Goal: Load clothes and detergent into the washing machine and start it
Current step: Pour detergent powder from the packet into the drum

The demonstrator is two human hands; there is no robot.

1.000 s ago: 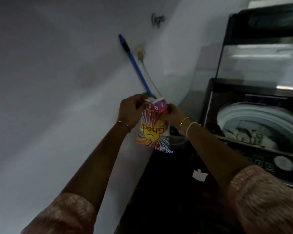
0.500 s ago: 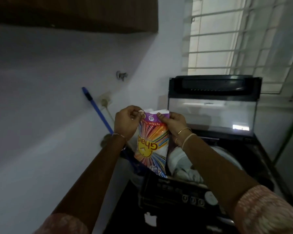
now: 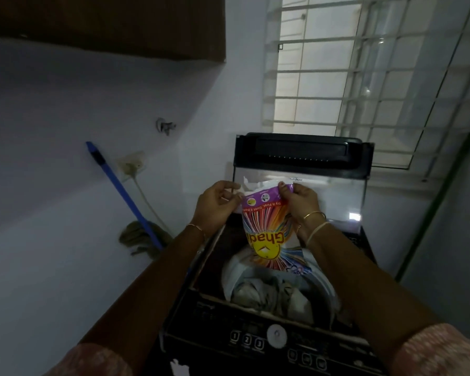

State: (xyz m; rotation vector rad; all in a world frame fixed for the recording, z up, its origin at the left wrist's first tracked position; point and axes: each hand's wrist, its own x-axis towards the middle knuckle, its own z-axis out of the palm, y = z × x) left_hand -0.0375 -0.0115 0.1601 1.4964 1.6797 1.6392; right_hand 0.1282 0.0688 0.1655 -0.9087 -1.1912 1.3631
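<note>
Low in the frame, clothes [image 3: 272, 294] fill the open washer [image 3: 255, 346], and directly above them at center the detergent packet [image 3: 269, 234] hangs long axis upright, printing inverted, its torn top pinched between left hand [image 3: 217, 206] and right hand [image 3: 301, 203], each grip narrow, equally near.

Detergent packet [image 3: 269, 234]: brand "Ghadi" in red letters over a yellow emblem, upside down to the camera. Purple band at its top edge carries small white print, "Try it First..." (rest unclear). Washing machine [image 3: 255, 340] front panel: three buttons numbered 1, 2, 3.
</note>
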